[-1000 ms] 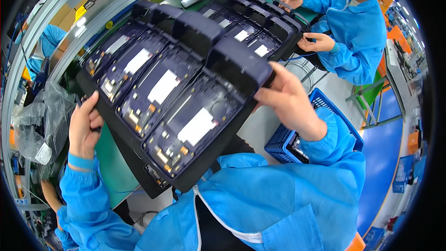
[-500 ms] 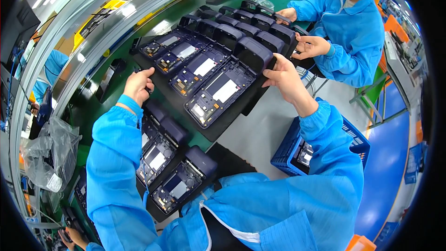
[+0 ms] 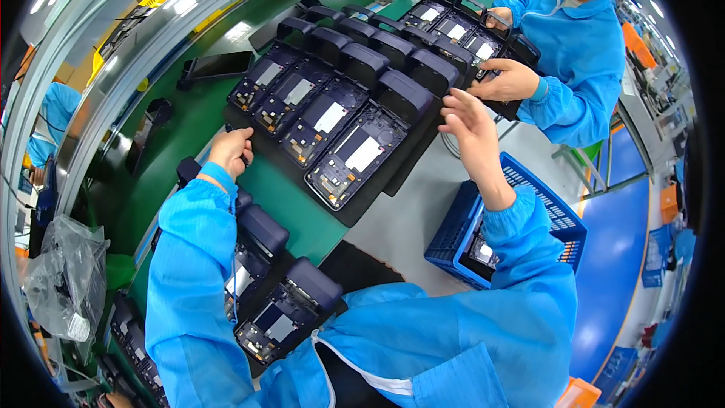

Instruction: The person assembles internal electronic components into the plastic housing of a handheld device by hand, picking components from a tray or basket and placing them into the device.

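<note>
Rows of dark, opened handheld terminal housings (image 3: 359, 153) lie on a black mat (image 3: 351, 214), with circuit boards, pale rectangles and raised hood-like ends showing. My left hand (image 3: 230, 153) is closed beside the mat's left edge. Something small and dark shows at its fingers, too hidden to name. Fingers apart, my right hand (image 3: 472, 132) hovers empty just right of the nearest housing's raised end (image 3: 404, 94). More opened housings (image 3: 276, 321) rest on a dark mat close to my body, partly behind my left sleeve.
Across the bench, a co-worker's hand (image 3: 510, 79) is at another group of housings (image 3: 453, 30). A blue crate (image 3: 445, 249) with parts inside stands below my right forearm. Metal framing (image 3: 113, 98) and a clear plastic bag (image 3: 68, 279) are at left; a dark device (image 3: 219, 66) lies behind.
My right hand has come off the nearest housing's raised end and opened. The co-worker's far hand has shifted, and housings there now show their insides. My left hand stays closed.
</note>
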Action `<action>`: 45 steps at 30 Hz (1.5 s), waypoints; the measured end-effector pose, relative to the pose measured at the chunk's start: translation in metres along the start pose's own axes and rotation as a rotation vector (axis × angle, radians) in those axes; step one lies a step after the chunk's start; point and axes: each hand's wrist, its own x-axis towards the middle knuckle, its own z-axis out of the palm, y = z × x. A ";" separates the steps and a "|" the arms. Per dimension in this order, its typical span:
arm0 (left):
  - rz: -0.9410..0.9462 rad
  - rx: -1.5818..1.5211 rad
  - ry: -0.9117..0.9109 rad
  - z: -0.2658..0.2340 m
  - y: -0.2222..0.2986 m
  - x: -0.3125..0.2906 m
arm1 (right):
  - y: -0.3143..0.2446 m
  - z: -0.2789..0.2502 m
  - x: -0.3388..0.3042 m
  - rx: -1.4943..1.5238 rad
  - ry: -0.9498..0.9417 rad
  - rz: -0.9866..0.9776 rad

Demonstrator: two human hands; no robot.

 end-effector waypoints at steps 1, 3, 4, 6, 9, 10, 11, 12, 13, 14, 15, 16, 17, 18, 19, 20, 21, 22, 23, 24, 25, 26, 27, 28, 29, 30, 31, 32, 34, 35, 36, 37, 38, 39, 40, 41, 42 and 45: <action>-0.005 0.009 -0.003 0.001 0.002 -0.005 | 0.006 -0.007 -0.003 -0.004 0.123 -0.102; -0.006 0.015 0.003 0.001 0.002 -0.009 | 0.022 -0.020 -0.006 0.066 0.224 0.020; -0.001 0.019 -0.006 0.004 0.004 -0.010 | 0.037 -0.026 -0.004 0.123 0.310 0.197; -0.037 0.003 -0.014 0.007 0.005 -0.011 | 0.063 -0.030 0.005 0.331 0.404 0.423; -0.067 -0.062 -0.046 0.004 0.005 -0.008 | 0.067 -0.024 0.030 0.523 0.251 0.304; -0.062 -0.057 -0.050 0.003 0.005 -0.007 | 0.067 -0.023 0.039 0.550 0.286 0.374; -0.077 -0.087 -0.069 0.002 0.003 -0.006 | 0.066 -0.024 0.045 0.555 0.292 0.370; -0.092 -0.115 -0.088 0.001 0.003 -0.004 | 0.064 -0.024 0.051 0.559 0.308 0.419; -0.088 -0.113 -0.090 0.000 0.001 -0.003 | 0.061 -0.024 0.056 0.562 0.319 0.468; -0.088 -0.127 -0.081 -0.001 0.000 -0.001 | 0.062 -0.027 0.063 0.565 0.320 0.465; -0.088 -0.141 -0.071 -0.002 0.000 0.000 | 0.066 -0.032 0.069 0.603 0.329 0.529; -0.096 -0.139 -0.083 -0.001 0.001 0.000 | 0.067 -0.033 0.073 0.642 0.338 0.594; -0.094 -0.138 -0.083 0.000 0.002 -0.001 | 0.069 -0.033 0.076 0.643 0.338 0.594; -0.097 -0.134 -0.073 0.003 0.003 -0.002 | 0.071 -0.032 0.079 0.529 0.372 0.530; -0.100 -0.132 -0.060 0.003 0.003 -0.004 | 0.072 -0.030 0.082 0.414 0.399 0.467; -0.099 -0.135 -0.055 0.003 0.003 -0.003 | 0.073 -0.030 0.085 0.414 0.394 0.469; -0.097 -0.140 -0.047 0.002 0.003 -0.002 | 0.073 -0.032 0.089 0.500 0.378 0.491; -0.096 -0.149 -0.040 0.001 0.002 0.000 | 0.072 -0.034 0.094 0.583 0.361 0.513; -0.095 -0.149 -0.046 0.005 0.003 0.001 | 0.091 -0.042 0.107 0.582 0.365 0.508; -0.099 -0.144 -0.052 0.012 0.004 0.003 | 0.125 -0.055 0.126 0.716 0.565 0.458; -0.105 -0.151 -0.039 0.010 0.004 0.004 | 0.126 -0.045 0.131 0.845 0.745 0.414; -0.107 -0.156 -0.033 0.010 0.004 0.005 | 0.126 -0.041 0.135 0.842 0.739 0.419; -0.111 -0.166 -0.059 0.010 0.003 0.005 | 0.124 -0.038 0.141 0.770 0.846 0.401; -0.114 -0.179 -0.087 0.013 0.002 0.005 | 0.116 -0.032 0.143 0.694 0.951 0.378; -0.116 -0.186 -0.083 0.015 0.001 0.007 | 0.119 -0.033 0.148 0.689 0.944 0.379; -0.107 -0.200 -0.134 0.019 -0.001 0.009 | 0.123 -0.038 0.155 0.720 0.999 0.379; -0.100 -0.209 -0.186 0.023 -0.002 0.012 | 0.133 -0.044 0.160 0.752 1.059 0.380; -0.094 -0.212 -0.213 0.029 -0.001 0.016 | 0.142 -0.050 0.165 0.736 1.062 0.367; -0.053 -0.203 -0.288 0.056 0.011 0.023 | 0.149 -0.076 0.188 0.680 1.094 0.301; -0.035 -0.196 -0.321 0.075 0.013 0.021 | 0.149 -0.097 0.197 0.645 1.101 0.289; -0.015 -0.168 -0.326 0.093 0.016 0.021 | 0.151 -0.116 0.203 0.627 1.067 0.259; 0.007 -0.127 -0.320 0.100 0.017 0.027 | 0.160 -0.121 0.203 0.621 1.034 0.243; 0.003 -0.107 -0.307 0.106 0.017 0.029 | 0.167 -0.124 0.206 0.629 1.074 0.266; -0.003 -0.117 -0.277 0.110 0.018 0.031 | 0.172 -0.126 0.213 0.586 1.136 0.291; 0.008 -0.072 -0.245 0.108 0.016 0.034 | 0.174 -0.125 0.217 0.543 1.146 0.320; 0.019 -0.027 -0.210 0.105 0.015 0.038 | 0.178 -0.123 0.220 0.499 1.155 0.350; 0.041 0.006 -0.192 0.100 0.015 0.041 | 0.181 -0.119 0.224 0.482 1.161 0.347; 0.132 0.217 -0.176 0.095 0.027 0.022 | 0.194 -0.159 0.228 0.436 0.984 0.362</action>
